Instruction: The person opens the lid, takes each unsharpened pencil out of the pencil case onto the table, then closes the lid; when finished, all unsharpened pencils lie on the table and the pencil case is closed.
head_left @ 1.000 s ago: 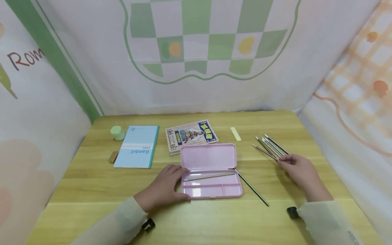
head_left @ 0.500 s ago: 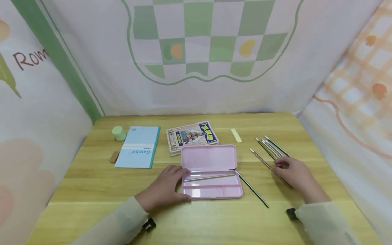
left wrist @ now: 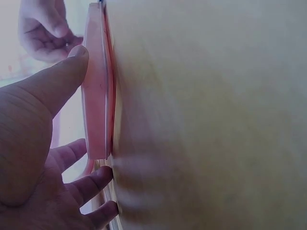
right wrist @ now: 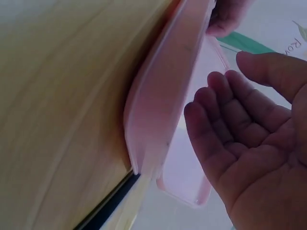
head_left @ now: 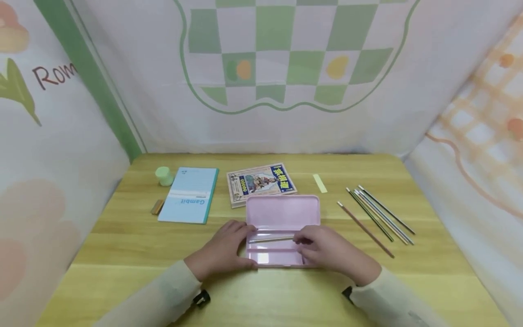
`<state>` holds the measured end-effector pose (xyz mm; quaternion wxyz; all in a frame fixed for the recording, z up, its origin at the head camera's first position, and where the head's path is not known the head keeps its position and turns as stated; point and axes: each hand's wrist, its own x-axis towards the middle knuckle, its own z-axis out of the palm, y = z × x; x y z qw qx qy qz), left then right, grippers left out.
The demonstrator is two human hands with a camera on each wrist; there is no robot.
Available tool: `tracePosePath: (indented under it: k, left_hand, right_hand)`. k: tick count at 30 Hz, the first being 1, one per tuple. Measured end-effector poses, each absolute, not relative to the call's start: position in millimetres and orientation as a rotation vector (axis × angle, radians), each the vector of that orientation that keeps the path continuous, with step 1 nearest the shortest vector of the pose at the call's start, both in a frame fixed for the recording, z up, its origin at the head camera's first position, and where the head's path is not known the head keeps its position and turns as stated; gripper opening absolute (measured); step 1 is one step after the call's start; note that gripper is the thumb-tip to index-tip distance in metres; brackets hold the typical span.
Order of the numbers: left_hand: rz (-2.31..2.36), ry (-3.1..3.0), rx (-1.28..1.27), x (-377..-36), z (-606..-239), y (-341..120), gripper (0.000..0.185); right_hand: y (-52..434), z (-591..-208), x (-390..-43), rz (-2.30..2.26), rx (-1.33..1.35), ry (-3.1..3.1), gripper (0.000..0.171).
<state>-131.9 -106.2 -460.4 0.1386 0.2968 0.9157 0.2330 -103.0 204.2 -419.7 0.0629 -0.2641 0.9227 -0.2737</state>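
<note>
A pink pencil case lies with its lid raised back, a gold-toned pencil in its long rear compartment. My left hand holds the case's left end, thumb at the front wall and fingers at the end and back. Over the right half of the case is my right hand, fingertips close to the pencil's right end. In the right wrist view the right hand's fingers are loosely bent, thumb apart, nothing between them. There a dark pencil reaches out from the case's lower edge; the head view hides it behind the right hand.
On the right lie a brown pencil by itself and several more pencils together. Behind the case are an illustrated book and a pale yellow strip. A blue notebook, an eraser-like block and a green pot occupy the left.
The right hand has shifted the brown pencil away from the bunch, let go of it and come left over the case. The left hand has stayed at the case's end.
</note>
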Motion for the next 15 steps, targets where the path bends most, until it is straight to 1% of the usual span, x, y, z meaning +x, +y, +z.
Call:
tracePosePath:
  k: [3, 8, 15]
  left_hand:
    - [0.673, 2.644, 0.868, -132, -460, -106, 0.097]
    - [0.676, 2.638, 0.867, -132, -460, -105, 0.097]
    - [0.67, 2.645, 0.864, -132, -459, -107, 0.096]
  right_hand:
    - [196, -424, -103, -0.776, -0.838, 2.792, 0.017]
    - [191, -428, -103, -0.691, -0.788, 2.772, 0.026]
    - [188, -428, -103, -0.631, -0.769, 2.832, 0.03]
